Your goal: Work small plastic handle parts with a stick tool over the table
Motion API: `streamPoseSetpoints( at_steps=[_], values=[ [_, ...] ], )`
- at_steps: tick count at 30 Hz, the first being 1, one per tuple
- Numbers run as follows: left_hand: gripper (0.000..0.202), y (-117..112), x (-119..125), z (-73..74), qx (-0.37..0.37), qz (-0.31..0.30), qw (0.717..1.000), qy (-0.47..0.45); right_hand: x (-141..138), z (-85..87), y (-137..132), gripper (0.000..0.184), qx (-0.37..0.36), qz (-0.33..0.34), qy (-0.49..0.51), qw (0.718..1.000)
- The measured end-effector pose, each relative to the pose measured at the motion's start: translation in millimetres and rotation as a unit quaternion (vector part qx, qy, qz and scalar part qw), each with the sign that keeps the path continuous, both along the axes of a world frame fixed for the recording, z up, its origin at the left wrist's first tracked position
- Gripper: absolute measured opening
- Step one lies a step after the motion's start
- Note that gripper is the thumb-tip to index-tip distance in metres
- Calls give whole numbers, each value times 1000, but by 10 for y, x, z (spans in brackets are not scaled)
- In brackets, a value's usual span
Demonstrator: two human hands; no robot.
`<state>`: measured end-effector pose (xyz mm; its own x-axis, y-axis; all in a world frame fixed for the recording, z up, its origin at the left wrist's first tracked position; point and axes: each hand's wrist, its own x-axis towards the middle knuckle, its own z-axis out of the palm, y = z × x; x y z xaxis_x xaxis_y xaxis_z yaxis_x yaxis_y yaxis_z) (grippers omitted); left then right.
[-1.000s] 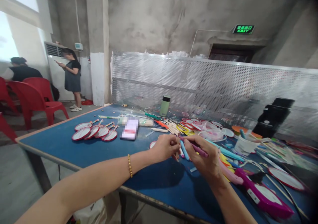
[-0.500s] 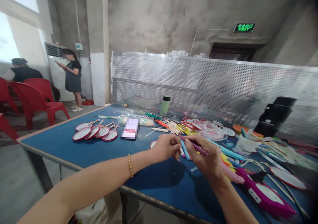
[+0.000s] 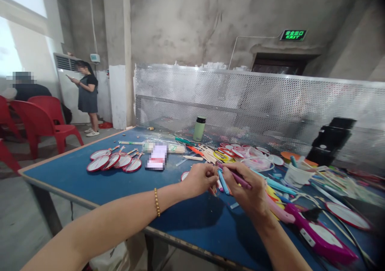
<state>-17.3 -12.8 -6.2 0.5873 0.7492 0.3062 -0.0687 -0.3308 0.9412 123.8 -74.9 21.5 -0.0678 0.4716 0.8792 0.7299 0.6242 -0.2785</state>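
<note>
Over the blue table my left hand is closed in a pinch on a small red-rimmed round piece, only its edge showing. My right hand is closed around a purple stick whose tip points toward the left hand. The two hands almost touch. Light blue sticks lie just under and between them.
Several red-rimmed round fans lie at the left of the table. A green bottle stands at the back. Sticks, rings and a magenta tool crowd the right. A perforated metal screen backs the table. Red chairs and two people are at left.
</note>
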Motion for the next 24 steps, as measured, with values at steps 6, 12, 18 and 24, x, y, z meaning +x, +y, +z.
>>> streamPoseSetpoints(
  at_steps=[6, 12, 18, 24],
  values=[
    [9, -7, 1, 12, -3, 5, 1000, 3, -2, 5, -14, 12, -11, -1, -4, 1000],
    [8, -6, 7, 6, -1, 3, 1000, -1, 8, -4, -4, 12, -14, -2, -9, 1000],
    [6, 7, 9, -10, -4, -1, 1000, -7, 15, -9, -3, 12, -13, -5, 0, 1000],
    [8, 15, 11, -25, 0, 2, 1000, 0, 13, -3, 0, 13, -13, -1, -5, 1000]
  ],
)
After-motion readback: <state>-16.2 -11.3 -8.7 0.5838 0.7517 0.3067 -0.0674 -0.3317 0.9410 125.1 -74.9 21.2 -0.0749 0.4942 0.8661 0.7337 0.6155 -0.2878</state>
